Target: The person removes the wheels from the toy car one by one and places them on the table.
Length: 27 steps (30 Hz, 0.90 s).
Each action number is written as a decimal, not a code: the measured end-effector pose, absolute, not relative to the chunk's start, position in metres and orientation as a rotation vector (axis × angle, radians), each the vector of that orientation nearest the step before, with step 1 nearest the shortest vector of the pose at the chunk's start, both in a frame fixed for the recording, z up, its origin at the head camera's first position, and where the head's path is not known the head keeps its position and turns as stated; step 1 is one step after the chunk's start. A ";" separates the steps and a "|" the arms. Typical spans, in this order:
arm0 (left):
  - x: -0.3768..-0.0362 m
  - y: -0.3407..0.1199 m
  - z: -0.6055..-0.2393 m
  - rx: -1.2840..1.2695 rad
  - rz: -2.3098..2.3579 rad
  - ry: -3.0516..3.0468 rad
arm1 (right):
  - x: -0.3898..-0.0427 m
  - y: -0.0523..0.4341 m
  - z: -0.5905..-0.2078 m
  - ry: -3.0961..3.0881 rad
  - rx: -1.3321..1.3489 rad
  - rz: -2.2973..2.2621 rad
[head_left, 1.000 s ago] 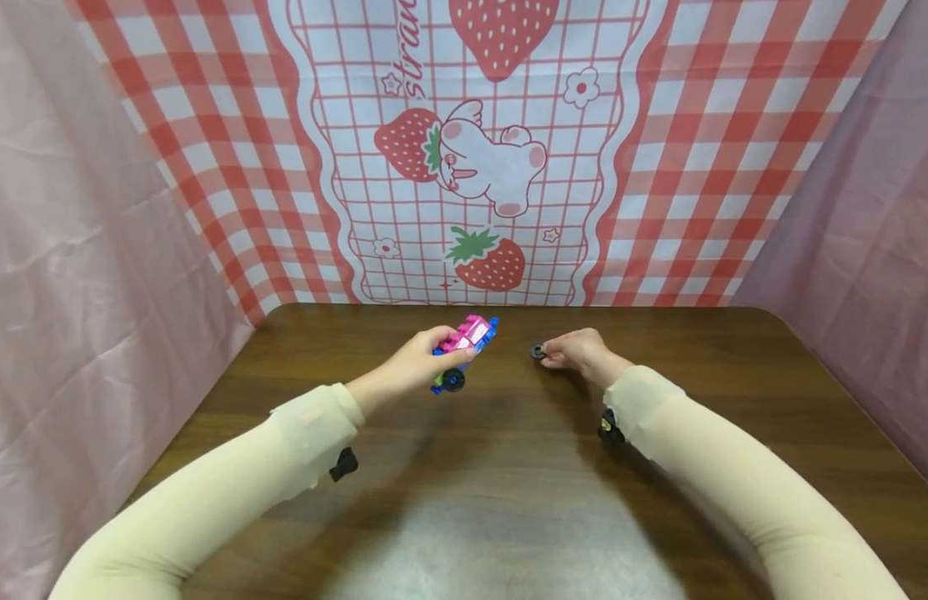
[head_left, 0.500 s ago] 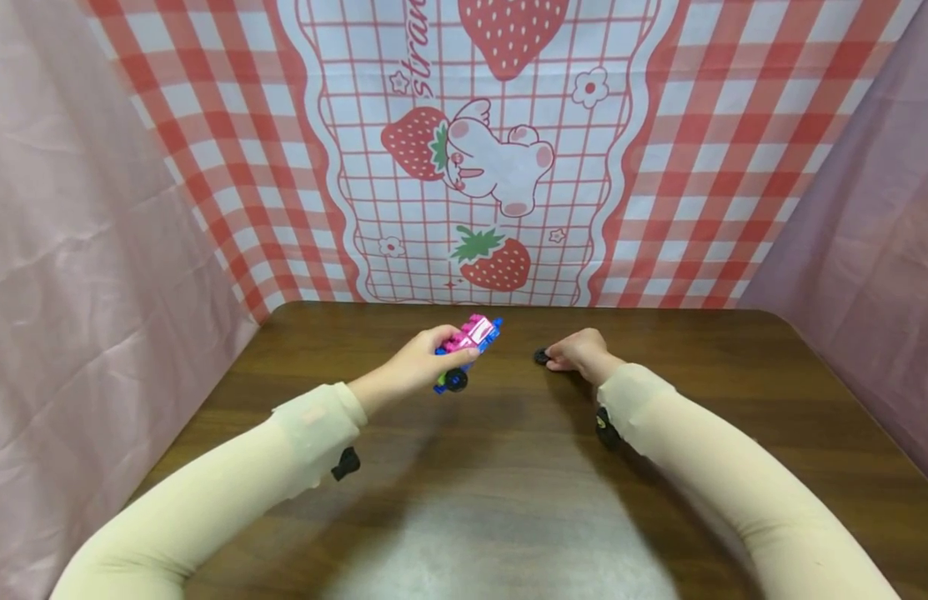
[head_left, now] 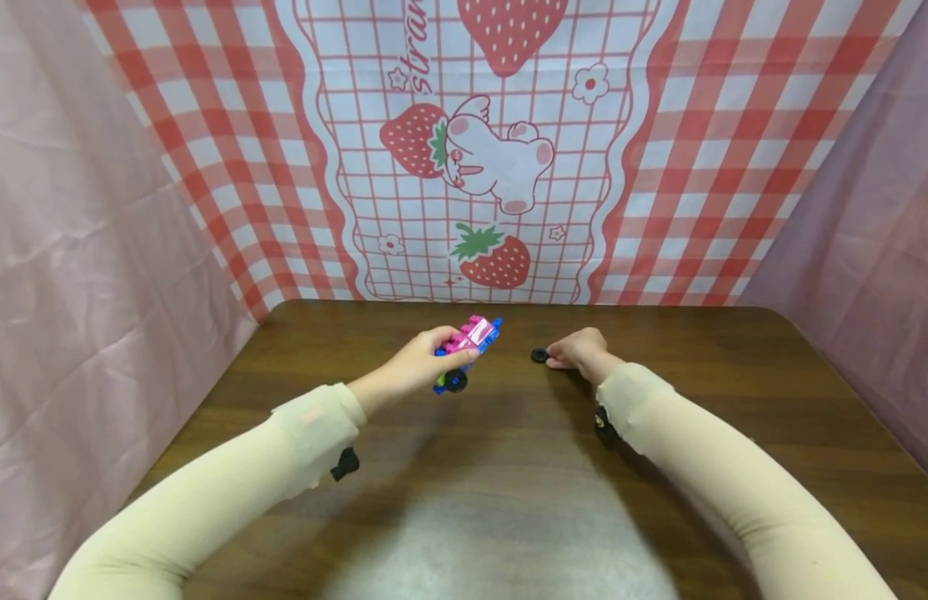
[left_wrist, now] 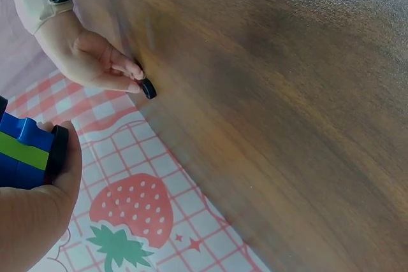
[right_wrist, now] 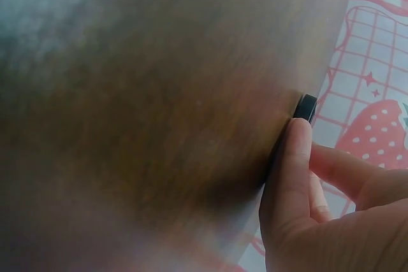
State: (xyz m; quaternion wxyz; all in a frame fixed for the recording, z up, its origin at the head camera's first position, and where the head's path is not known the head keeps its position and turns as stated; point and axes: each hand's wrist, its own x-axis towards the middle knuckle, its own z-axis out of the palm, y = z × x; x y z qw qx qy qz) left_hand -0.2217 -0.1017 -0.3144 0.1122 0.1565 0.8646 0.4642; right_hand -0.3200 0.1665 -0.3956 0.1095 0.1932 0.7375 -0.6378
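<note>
My left hand (head_left: 422,357) grips a toy car (head_left: 475,335) with a pink top, a blue body and black wheels, its front tilted up and to the right. In the left wrist view the car's blue and green underside (left_wrist: 25,154) shows between thumb and fingers, beside a black wheel. To the right, my right hand (head_left: 581,353) pinches a small black toy wheel (head_left: 539,355) between thumb and fingertips, close over the table. The right wrist view shows only the rim of that wheel (right_wrist: 308,107) beyond the thumb.
Both hands are over a brown wooden table (head_left: 509,467). A red-and-white strawberry cloth (head_left: 479,183) hangs behind its far edge, with pink curtains (head_left: 96,250) at the sides. A black wrist camera (head_left: 345,463) sits under the left sleeve.
The black wheel has turned in my right fingers and dipped slightly; the right hand shifted a little. My left hand holds the toy car almost still. The head view shifted slightly.
</note>
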 end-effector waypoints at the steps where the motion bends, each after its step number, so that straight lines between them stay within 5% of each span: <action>1: -0.222 -0.101 -0.315 0.464 1.358 2.541 | -0.320 0.167 -0.396 2.162 0.565 -1.879; 27: -0.225 -0.100 -0.310 0.564 1.389 2.265 | -0.309 0.189 -0.387 2.025 0.399 -1.955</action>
